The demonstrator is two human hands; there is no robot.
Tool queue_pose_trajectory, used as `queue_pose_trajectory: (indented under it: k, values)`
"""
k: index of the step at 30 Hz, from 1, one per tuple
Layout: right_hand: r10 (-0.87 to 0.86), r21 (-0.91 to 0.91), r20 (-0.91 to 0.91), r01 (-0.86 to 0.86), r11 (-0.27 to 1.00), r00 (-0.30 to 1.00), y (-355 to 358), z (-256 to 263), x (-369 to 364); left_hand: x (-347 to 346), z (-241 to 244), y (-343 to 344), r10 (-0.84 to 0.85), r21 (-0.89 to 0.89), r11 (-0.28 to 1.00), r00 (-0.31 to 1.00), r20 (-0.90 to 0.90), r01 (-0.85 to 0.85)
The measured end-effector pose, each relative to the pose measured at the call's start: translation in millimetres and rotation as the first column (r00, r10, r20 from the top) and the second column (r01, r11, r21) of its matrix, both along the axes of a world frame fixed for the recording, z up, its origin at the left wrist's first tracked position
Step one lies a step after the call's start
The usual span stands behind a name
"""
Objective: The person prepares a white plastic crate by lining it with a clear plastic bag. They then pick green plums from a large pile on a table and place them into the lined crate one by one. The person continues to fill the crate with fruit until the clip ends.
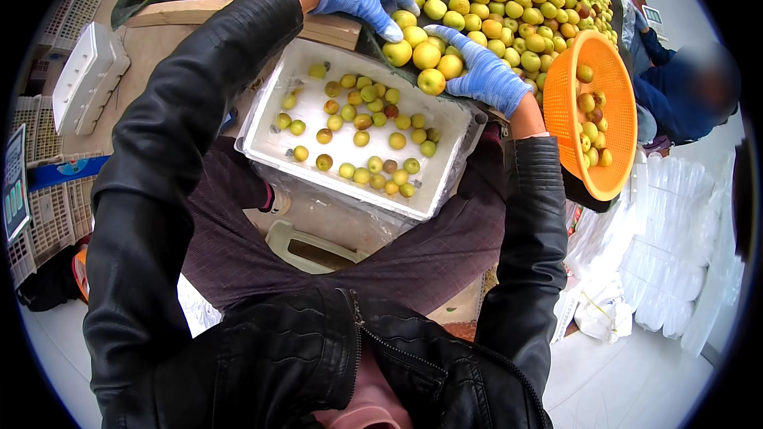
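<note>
A large heap of yellow-green jujubes (506,6), some with brown patches, spreads before me. My left hand (363,3), in a blue knit glove, curves over its near edge with fingers apart, touching jujubes. Opposite, my right hand (486,71) in a matching glove lies with thumb and fingers spread beside the same cluster (426,56). The cluster sits between both hands at the heap's corner; neither hand is closed around a jujube. Just below, a white foam box (363,202) with a clear plastic liner holds several scattered jujubes (361,139).
An orange plastic basket (554,107) with several browner jujubes stands tilted at right. Wooden boards (179,12) edge the heap. White foam boxes (89,77) and plastic crates (53,190) stand at left. A person (679,89) sits at far right, above clear plastic packaging (667,250).
</note>
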State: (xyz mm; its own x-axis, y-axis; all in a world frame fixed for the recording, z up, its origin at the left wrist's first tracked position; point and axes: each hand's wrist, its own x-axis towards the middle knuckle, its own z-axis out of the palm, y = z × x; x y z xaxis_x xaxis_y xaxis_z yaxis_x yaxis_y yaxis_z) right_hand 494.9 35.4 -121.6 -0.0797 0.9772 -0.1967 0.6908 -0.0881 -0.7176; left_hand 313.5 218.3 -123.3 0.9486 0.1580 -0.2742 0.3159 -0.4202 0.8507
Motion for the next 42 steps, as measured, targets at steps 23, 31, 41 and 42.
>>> queue_pose_trajectory:
  k: [23, 31, 41, 42]
  values:
    - [-0.075, 0.362, 0.047, 0.053, 0.931, 0.996, -42.0, 11.1, -58.2, -30.0, -4.4, -92.9, -0.061, 0.509, 0.851, 0.936, 0.346, -0.132]
    - [-0.29, 0.378, 0.154, 0.215, 0.9, 0.944, -85.7, 0.8, -93.7, -74.6, -38.4, -146.7, 0.17, 0.236, 0.93, 0.898, 0.407, -0.283]
    - [-0.217, 0.239, -0.037, 0.22, 0.946, 0.975, -99.8, -30.4, -103.5, -95.1, -64.9, -159.4, 0.076, 0.433, 0.867, 0.925, 0.372, -0.245]
    - [-0.239, 0.293, -0.113, 0.262, 0.919, 0.964, -93.0, -25.0, -96.9, -96.3, -50.7, -148.6, 0.061, 0.406, 0.871, 0.881, 0.469, -0.277]
